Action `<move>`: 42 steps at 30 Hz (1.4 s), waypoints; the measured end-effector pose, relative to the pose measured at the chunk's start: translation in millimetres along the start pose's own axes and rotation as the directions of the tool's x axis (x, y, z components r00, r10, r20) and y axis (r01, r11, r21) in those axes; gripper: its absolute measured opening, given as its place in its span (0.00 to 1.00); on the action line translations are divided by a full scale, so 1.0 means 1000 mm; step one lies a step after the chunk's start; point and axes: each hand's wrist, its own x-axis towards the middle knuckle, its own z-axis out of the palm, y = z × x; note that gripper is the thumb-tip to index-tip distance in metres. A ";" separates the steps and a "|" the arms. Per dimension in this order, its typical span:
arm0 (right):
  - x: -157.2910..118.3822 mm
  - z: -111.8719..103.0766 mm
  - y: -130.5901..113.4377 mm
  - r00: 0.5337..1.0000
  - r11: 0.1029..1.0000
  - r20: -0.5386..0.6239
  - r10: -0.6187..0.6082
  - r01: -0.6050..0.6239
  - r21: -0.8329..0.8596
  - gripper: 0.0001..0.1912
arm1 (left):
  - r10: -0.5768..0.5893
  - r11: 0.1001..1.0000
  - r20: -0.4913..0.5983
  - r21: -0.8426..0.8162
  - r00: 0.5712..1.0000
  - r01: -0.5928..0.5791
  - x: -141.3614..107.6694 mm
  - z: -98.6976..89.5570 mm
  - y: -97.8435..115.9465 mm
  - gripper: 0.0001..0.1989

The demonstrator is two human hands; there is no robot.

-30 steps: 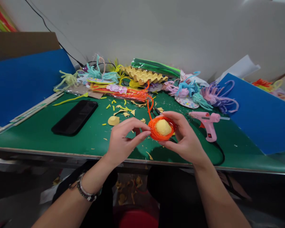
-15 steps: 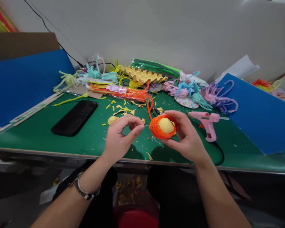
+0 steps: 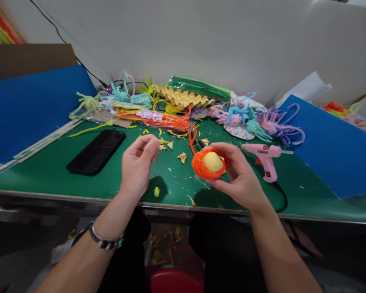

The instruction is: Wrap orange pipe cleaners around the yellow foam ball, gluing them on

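Held in my right hand is an orange fuzzy ring-shaped piece with a pale yellow lump in its middle. Thumb and fingers grip it from the right side, above the green tabletop. An orange stem shows just behind it. My left hand is raised to the left, apart from the piece, its fingers curled against the thumb; anything between them is too small or hidden to make out. Below it a small yellow bit is on the table.
A black phone lies at left, a pink glue gun at right with its cord. Behind are bundled pipe cleaners, an egg carton and pastel fuzzy pieces. Blue panels stand at both sides. Yellow scraps are scattered.
My left hand has moved left, away from the orange piece, and its fingers have curled in more. The small yellow bit beneath it now shows. My right hand has hardly moved.
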 end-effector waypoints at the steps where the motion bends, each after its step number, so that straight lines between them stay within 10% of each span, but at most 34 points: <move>1: 0.000 0.000 0.000 1.000 1.000 0.000 0.003 -0.003 -0.002 0.30 | -0.015 1.000 -0.011 -0.025 1.000 0.015 0.002 -0.001 0.000 0.10; 12: 0.001 0.000 -0.001 1.000 1.000 0.025 0.010 -0.010 -0.011 0.29 | -0.177 0.917 0.230 -0.315 0.957 0.245 0.003 -0.001 0.013 0.13; 23: 0.001 0.001 -0.002 1.000 0.997 0.015 0.014 -0.013 -0.075 0.28 | -0.216 0.964 0.563 0.254 0.798 0.082 -0.012 0.003 0.008 0.12; 32: 0.001 0.002 -0.003 0.999 0.977 0.032 0.002 0.005 -0.213 0.27 | 0.137 0.982 0.399 0.066 0.907 -0.178 -0.012 0.000 0.002 0.12; 38: 0.002 0.005 -0.004 0.998 0.965 0.057 -0.013 0.027 -0.261 0.26 | -0.049 0.997 0.455 -0.031 0.889 0.071 -0.016 0.003 0.004 0.11; 42: 0.002 0.005 -0.004 0.998 0.957 0.063 -0.025 0.042 -0.287 0.25 | -0.077 0.994 0.374 0.106 0.924 0.040 -0.015 0.007 0.008 0.10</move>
